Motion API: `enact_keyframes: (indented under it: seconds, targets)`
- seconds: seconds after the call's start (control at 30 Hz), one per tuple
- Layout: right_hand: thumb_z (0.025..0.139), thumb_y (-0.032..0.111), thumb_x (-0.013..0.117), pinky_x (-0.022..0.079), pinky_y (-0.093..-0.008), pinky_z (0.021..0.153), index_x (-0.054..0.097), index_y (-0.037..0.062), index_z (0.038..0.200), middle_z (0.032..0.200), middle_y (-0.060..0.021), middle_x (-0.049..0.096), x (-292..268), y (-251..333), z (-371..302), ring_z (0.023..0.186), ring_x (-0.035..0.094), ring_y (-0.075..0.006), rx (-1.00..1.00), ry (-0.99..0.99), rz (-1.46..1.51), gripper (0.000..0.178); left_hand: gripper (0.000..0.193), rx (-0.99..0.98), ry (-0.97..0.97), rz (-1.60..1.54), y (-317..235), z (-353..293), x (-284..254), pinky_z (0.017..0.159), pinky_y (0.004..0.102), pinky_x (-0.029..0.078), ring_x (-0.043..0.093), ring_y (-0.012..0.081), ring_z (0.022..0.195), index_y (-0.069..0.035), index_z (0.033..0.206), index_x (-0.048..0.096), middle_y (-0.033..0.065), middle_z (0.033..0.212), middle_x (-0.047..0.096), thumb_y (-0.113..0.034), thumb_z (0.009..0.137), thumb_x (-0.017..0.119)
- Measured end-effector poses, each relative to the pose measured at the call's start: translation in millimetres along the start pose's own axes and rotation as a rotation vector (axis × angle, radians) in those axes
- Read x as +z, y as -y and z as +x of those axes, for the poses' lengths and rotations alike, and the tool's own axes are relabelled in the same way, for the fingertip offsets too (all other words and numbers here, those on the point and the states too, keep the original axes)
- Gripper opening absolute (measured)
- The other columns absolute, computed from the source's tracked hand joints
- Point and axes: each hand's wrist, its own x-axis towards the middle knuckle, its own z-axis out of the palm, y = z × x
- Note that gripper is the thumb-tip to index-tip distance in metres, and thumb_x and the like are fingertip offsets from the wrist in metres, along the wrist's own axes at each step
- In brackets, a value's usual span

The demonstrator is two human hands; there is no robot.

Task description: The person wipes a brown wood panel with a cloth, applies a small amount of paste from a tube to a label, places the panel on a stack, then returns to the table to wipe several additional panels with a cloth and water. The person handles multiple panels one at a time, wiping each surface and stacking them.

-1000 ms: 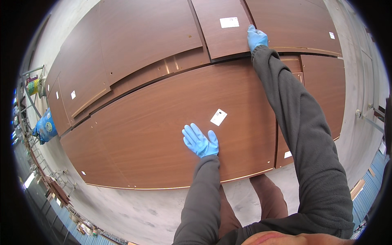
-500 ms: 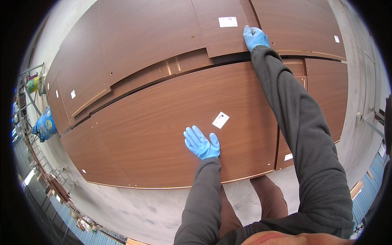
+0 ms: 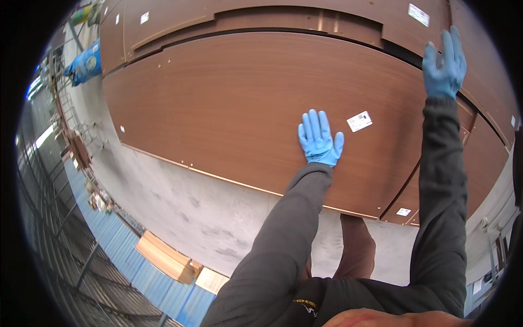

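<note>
My left hand (image 3: 320, 139), in a light blue glove, lies flat with its fingers stretched on a large brown wood-grain panel (image 3: 234, 103). Just right of it, a white label (image 3: 359, 121) sits on the same panel. My right hand (image 3: 445, 64), gloved alike, is open at the upper right, thumb apart from the raised fingers, and nothing shows in it. It is over the edge of the far brown boards (image 3: 406, 35); whether it touches them I cannot tell. Another white label (image 3: 418, 14) is on those boards, left of its fingertips.
A smaller brown panel (image 3: 433, 182) adjoins the large one at the right, across a dark gap. Grey concrete floor (image 3: 218, 218) runs along the near edge. A blue bag (image 3: 87, 64) stands at the far left, and pale wooden boards (image 3: 163, 255) lie at lower left.
My right hand has gone from closed at the far board's edge to open. My left hand stays flat on the panel, closer to the label's near side. The whole view has turned.
</note>
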Motion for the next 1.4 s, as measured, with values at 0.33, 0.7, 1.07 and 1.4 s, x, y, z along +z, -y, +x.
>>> enact_keyframes:
  seconds: [0.33,0.7,1.07,1.4]
  targets:
    - [0.103,0.043,0.060,0.025,-0.0543,0.128,0.061,0.0042,0.142,0.167,-0.0186,0.043,14,168,-145,0.157,0.036,-0.0389,0.060,0.441,0.044,0.055,0.080,-0.019,-0.057,-0.049,3,-1,4,0.129,0.0589,0.014,0.020,0.0419,0.162,-0.004,0.166,0.033,0.0221,0.174,0.025,-0.051,0.104,0.050]
    - [0.103,0.044,0.061,0.025,-0.0533,0.128,0.063,0.0063,0.140,0.167,-0.0149,0.045,21,174,-146,0.157,0.038,-0.0366,0.011,0.402,-0.013,0.053,0.092,0.066,0.057,-0.090,142,32,-43,0.130,0.0593,0.002,0.016,0.0415,0.163,-0.007,0.165,0.039,0.0215,0.175,0.026,-0.071,0.100,0.047]
    - [0.103,0.046,0.061,0.025,-0.0521,0.128,0.063,0.0083,0.141,0.167,-0.0138,0.045,26,170,-151,0.156,0.039,-0.0347,-0.014,0.352,-0.003,0.053,0.055,-1.978,0.137,0.400,355,-344,-164,0.101,0.0529,0.052,0.064,0.0444,0.119,-0.004,0.128,0.069,0.0236,0.126,0.070,-0.049,0.099,0.057]
    - [0.102,0.044,0.063,0.027,-0.0531,0.126,0.062,0.0074,0.141,0.166,-0.0150,0.047,31,162,-163,0.154,0.041,-0.0344,-0.076,0.301,-0.012,0.054,0.085,-0.613,-0.075,0.006,292,-182,-68,0.126,0.0606,0.024,0.026,0.0494,0.157,-0.004,0.165,0.033,0.0294,0.170,0.028,-0.052,0.101,0.061]
